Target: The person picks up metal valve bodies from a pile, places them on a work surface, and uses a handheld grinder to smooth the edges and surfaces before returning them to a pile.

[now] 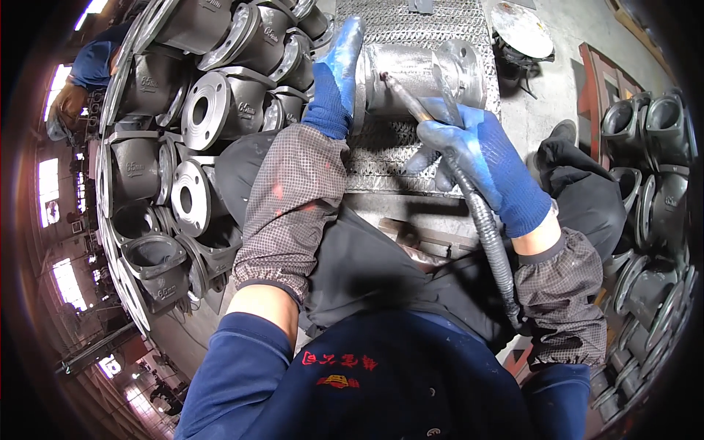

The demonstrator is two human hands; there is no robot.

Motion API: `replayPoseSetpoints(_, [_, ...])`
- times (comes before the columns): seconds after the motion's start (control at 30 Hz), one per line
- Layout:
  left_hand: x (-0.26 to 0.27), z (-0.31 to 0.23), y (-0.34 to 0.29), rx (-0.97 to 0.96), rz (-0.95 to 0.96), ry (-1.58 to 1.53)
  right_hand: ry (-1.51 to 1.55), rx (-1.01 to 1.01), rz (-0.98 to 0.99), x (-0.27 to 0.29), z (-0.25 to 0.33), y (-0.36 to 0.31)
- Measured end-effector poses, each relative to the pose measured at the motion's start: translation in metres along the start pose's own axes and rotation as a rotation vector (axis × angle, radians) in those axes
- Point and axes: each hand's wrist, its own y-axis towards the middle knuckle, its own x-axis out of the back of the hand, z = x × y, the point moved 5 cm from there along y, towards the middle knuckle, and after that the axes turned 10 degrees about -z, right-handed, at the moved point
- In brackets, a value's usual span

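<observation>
A grey flanged metal casting (407, 62) lies on its side on a ribbed metal bench top. My left hand (339, 70), in a blue glove, presses along its left flange with the fingers close together; the thumb is hidden. In my blue-gloved right hand (477, 143) is an air grinder (412, 104), slim and rod-like, its tip at the casting's left part. From this hand a ribbed hose (488, 238) runs down toward my lap. A pointed grey strip (445, 92) rises beside the grinder; I cannot tell whether it belongs to it.
Similar castings (220, 110) are stacked high close on my left. More castings (653, 205) stand on the right by a red-brown metal frame (598, 81). A round-topped stool (522, 31) is beyond the bench (396, 165). Another person (95, 66) is at the far left.
</observation>
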Motion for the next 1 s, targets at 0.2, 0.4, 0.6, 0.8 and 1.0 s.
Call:
replayPoseSetpoints(0.2, [0.030,0.018,0.017,-0.264,-0.089,0.291,-0.063,-0.082,0.058,-0.009,0.001,-0.009])
replayPoseSetpoints(0.4, [0.027,0.016,0.010,0.001,-0.197,0.085,-0.120,-0.042,0.031,-0.004,0.008,-0.004])
replayPoseSetpoints(0.6, [0.009,0.011,-0.001,0.047,-0.194,0.030,-0.040,-0.059,0.033,-0.003,0.010,-0.004])
replayPoseSetpoints(0.8, [0.003,-0.005,-0.017,-0.181,-0.133,0.224,0.156,-0.060,-0.030,-0.017,0.008,0.001])
replayPoseSetpoints(1.0, [0.011,0.015,-0.007,-0.076,-0.176,-0.214,0.308,-0.095,-0.137,-0.032,-0.007,-0.008])
